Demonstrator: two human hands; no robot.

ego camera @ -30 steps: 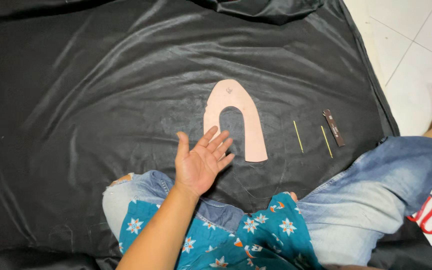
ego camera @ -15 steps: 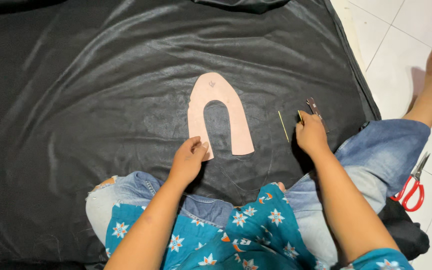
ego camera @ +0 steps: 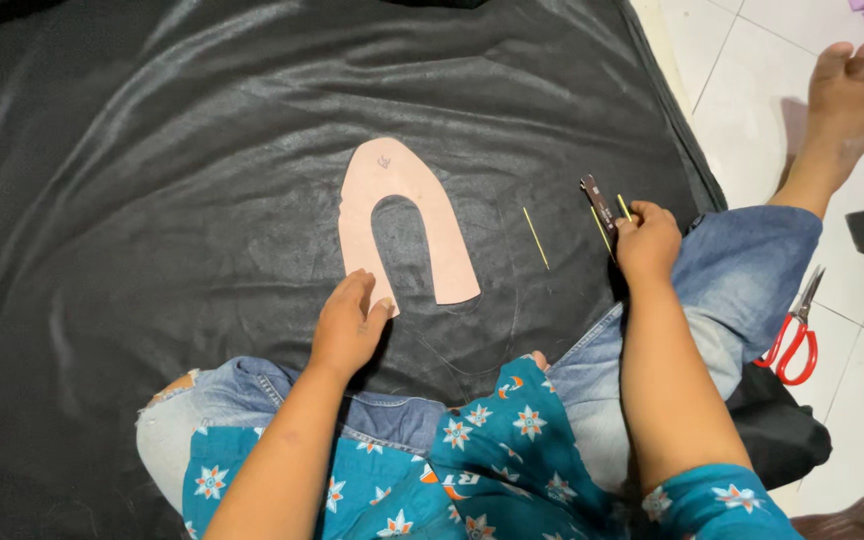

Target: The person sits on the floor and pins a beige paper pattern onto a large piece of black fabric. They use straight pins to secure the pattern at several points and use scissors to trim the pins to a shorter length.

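Head view, only one. Person sits on the floor, black cloth (ego camera: 202,150) spread out over the lap and floor ahead.

Left hand (ego camera: 350,325): fingers together, flat, tips pressing the 7 o'clock leg end of the template (ego camera: 407,215). Nothing gripped; it looks like a hold-down so the piece doesn't slide on the slick cloth.

Right hand (ego camera: 647,240): fingers curled and closed around a thin yellow stick (ego camera: 623,207) at 3 o'clock of the template. Whether it also touches the dark tool (ego camera: 598,203) just beside it, can't tell. A second yellow stick (ego camera: 536,238) lies loose between the template and that hand.

Template: pale pink, flat, horseshoe shape, rounded top at 12 o'clock, two legs pointing to 6, right leg longer. Small mark near the top. Lies flat at cloth centre, edges clean, no curl visible.

Red scissors (ego camera: 795,335) on the tiles at 4 o'clock, well apart from both hands. Bare foot (ego camera: 847,85) at 1 o'clock, off the cloth.
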